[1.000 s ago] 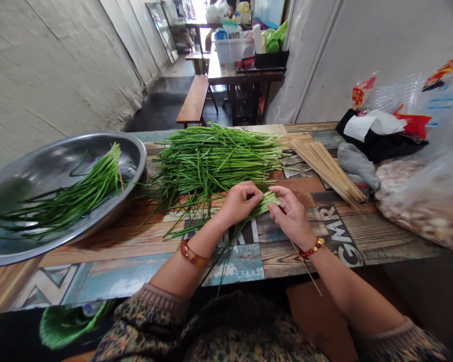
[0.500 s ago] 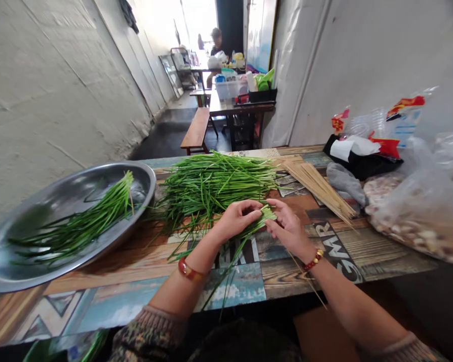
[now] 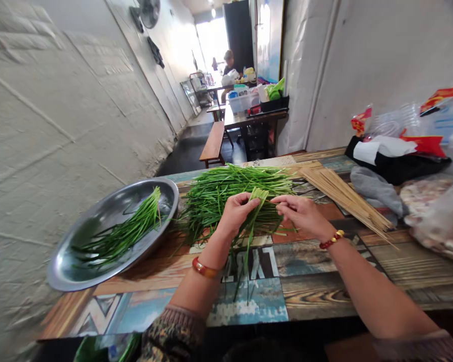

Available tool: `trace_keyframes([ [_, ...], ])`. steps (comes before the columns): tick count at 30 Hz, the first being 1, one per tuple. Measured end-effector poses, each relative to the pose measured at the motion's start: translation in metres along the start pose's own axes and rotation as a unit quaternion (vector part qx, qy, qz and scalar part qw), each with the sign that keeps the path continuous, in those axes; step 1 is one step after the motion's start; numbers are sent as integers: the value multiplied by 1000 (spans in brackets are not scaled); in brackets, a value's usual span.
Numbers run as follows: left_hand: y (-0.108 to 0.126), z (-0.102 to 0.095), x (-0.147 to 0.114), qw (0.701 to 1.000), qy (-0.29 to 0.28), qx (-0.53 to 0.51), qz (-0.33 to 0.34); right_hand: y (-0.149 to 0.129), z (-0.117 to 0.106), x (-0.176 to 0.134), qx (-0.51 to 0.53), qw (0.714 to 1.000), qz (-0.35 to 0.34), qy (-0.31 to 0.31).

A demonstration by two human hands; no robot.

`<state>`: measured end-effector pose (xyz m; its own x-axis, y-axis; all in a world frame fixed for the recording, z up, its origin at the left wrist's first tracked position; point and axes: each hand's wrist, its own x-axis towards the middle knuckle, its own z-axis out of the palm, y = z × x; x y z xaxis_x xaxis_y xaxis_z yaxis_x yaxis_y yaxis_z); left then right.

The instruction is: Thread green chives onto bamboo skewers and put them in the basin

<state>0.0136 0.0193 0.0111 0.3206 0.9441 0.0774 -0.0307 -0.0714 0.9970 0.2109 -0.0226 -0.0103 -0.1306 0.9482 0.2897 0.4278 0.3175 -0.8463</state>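
Observation:
My left hand [image 3: 236, 213] pinches a small bunch of garlic chives [image 3: 259, 194], pale cut ends up and green leaves hanging down toward the table. Just right of the bunch, my right hand [image 3: 298, 212] is closed in a pinch on a thin bamboo skewer, of which only a short piece shows against the stems. Behind both hands lies a large pile of loose chives [image 3: 215, 193]. Several bamboo skewers [image 3: 343, 193] are spread on the table to the right. A chive bunch [image 3: 126, 236] rests in the steel basin [image 3: 104, 221] at left.
The wood-patterned table [image 3: 245, 301] runs across in front of me. At right sit a grey plastic bag [image 3: 373, 186], a clear bag of garlic [image 3: 434, 216] and a black bag [image 3: 396, 168]. Beyond are a bench [image 3: 212, 142], another table and a person [image 3: 229, 63].
The view has swung left. The bunch has turned more upright in my left hand, and my right hand has moved to its right side, with the skewer now pointing at the stems.

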Motion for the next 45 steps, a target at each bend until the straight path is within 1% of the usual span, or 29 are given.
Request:
trace_keyframes([
  [2, -1, 3, 3, 1000, -22, -7, -9, 5, -6, -2, -53, 997, -30, 55],
  [3, -2, 5, 4, 999, -46, -17, -21, 7, -8, -3, -72, 994, -45, 72],
  [5, -1, 9, 6, 993, -102, -40, -48, 10, -14, -5, -94, 990, -64, 85],
  [7, 1, 13, 7, 986, -144, -56, -69, 12, -17, -7, -102, 988, -68, 92],
  [9, 0, 17, 8, 983, -154, -56, -78, 14, -18, -8, -107, 987, -72, 96],
  [14, -10, 22, 4, 990, -99, -47, -88, 17, -12, -9, -128, 983, -97, 84],
  [16, -13, 22, 2, 990, -89, -47, -94, 17, -11, -10, -137, 983, -97, 74],
  [21, -14, 23, -3, 990, -101, -35, -94, 14, -8, -11, -134, 984, -98, 64],
  [25, -16, 27, -4, 985, -119, -37, -115, 16, -1, -12, -146, 981, -106, 66],
  [28, -19, 30, -4, 985, -120, -39, -120, 19, 3, -12, -149, 980, -106, 71],
  [32, -21, 28, -2, 984, -120, -54, -123, 19, -1, -11, -128, 984, -105, 62],
  [34, -21, 25, 0, 987, -97, -74, -106, 16, -4, -10, -117, 986, -94, 66],
  [37, -23, 21, 3, 995, -27, -77, -63, 13, -8, -9, -112, 988, -74, 79],
  [39, -26, 18, 5, 997, 7, -63, -42, 13, -8, -9, -114, 988, -69, 80],
  [42, -29, 16, 7, 998, 32, -47, -27, 15, -6, -9, -121, 987, -74, 77],
  [45, -29, 16, 7, 998, 39, -38, -23, 17, -4, -10, -126, 986, -87, 72],
])
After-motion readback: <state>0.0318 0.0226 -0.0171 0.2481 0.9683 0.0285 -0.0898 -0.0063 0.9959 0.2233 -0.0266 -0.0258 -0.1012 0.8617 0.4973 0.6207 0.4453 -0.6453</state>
